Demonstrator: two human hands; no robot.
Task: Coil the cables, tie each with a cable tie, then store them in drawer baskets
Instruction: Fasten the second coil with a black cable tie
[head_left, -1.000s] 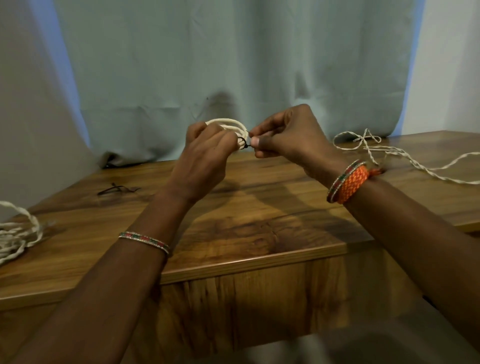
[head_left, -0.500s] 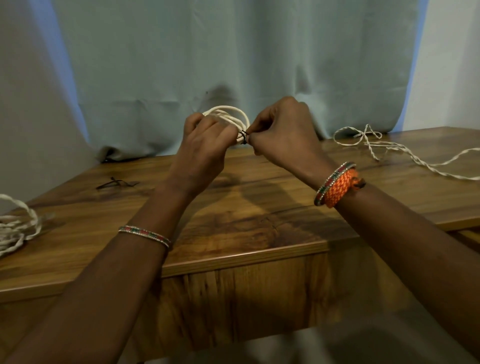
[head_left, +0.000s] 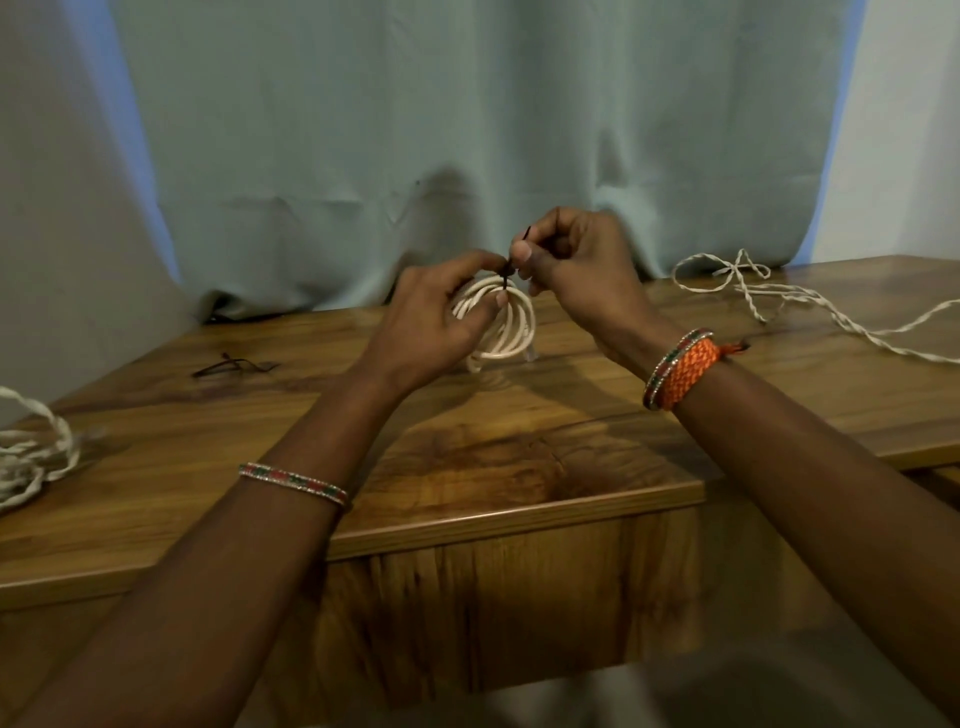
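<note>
The left hand (head_left: 436, 317) gripped the coiled white cable (head_left: 511, 325), thumb pressed across its turns to keep them bunched above the table (head_left: 493, 467). The right hand (head_left: 571, 265) pinched the dark cable tie (head_left: 511, 260) at the coil's top, its tail pointing upward, apparently for tightening.

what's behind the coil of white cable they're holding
Behind the coil hangs a pale curtain, its hem meeting the wooden table. The left hand covers the coil's left part, so what lies behind there cannot be seen.
</note>
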